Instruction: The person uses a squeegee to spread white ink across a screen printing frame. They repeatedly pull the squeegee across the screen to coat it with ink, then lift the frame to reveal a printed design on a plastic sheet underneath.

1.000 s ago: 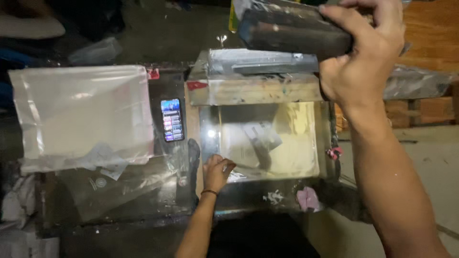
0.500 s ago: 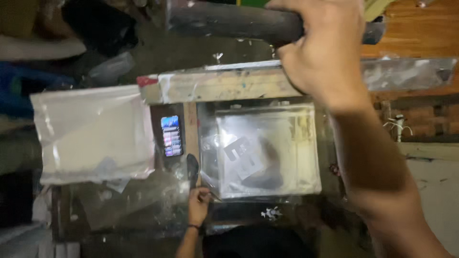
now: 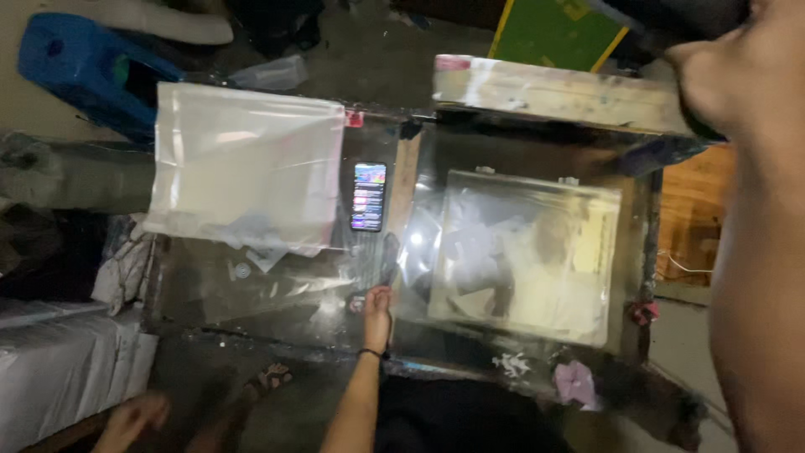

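My right hand [image 3: 738, 75] is raised close to the camera at the top right, shut on a dark bar [image 3: 671, 17] that is mostly out of frame. Just below it a wooden-edged printing frame [image 3: 553, 92] is tilted up at the table's far side. A clear plastic bag [image 3: 524, 252] lies flat on the shiny dark table [image 3: 277, 289] under the frame. My left hand [image 3: 377, 302] rests on the table by the bag's left edge, fingers curled; a small dark thing [image 3: 390, 256] lies just beyond the fingertips. What the fingers pinch is unclear.
A stack of clear plastic bags [image 3: 247, 164] covers the table's left part, with a lit phone [image 3: 369, 197] beside it. A blue plastic object [image 3: 92, 75] lies on the floor at the far left. White bundles [image 3: 59, 369] sit at the lower left, and a pink rag [image 3: 574, 382] at the near edge.
The printing frame has swung up off the clear bag. My right hand with the dark bar rose toward the top right. My left hand slid from the bag to its left edge.
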